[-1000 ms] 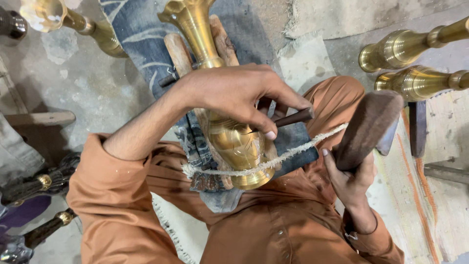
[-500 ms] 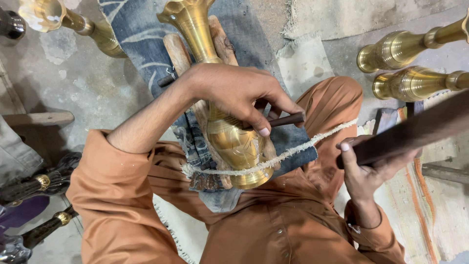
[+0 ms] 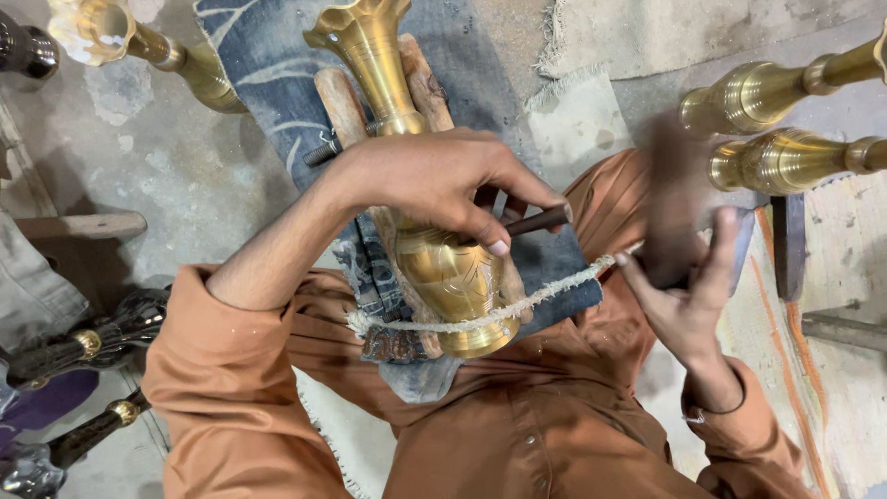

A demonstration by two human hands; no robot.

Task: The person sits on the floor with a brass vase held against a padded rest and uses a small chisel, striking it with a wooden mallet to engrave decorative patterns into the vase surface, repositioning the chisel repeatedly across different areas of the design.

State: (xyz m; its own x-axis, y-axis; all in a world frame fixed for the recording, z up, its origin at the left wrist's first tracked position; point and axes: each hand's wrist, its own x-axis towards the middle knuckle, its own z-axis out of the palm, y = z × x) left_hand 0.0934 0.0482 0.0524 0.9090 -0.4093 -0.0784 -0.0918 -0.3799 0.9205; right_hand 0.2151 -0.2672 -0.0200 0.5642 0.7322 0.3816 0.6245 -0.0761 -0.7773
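A brass vase [image 3: 453, 277] lies on its side over my lap, cradled in wooden blocks [image 3: 342, 102] on a denim cloth [image 3: 259, 65]. A frayed white rope [image 3: 554, 286] runs across the vase's belly. My left hand [image 3: 434, 180] rests on the vase and pinches a dark chisel [image 3: 536, 222], with its tip against the engraved brass. To the right of the chisel's free end, my right hand [image 3: 688, 296] grips a dark wooden mallet [image 3: 679, 199], which is blurred by motion.
Two more brass vases [image 3: 767, 97] [image 3: 795, 162] lie at the upper right and another brass vase [image 3: 139, 42] at the upper left. Dark metal pieces with brass rings [image 3: 83, 346] lie at the left beside a wooden plank [image 3: 83, 226]. The floor is concrete with cloth scraps.
My right hand has swung the mallet: near the chisel, then drawn back to the right, now upright and blurred close to the chisel again. My left hand and the vase have stayed put.
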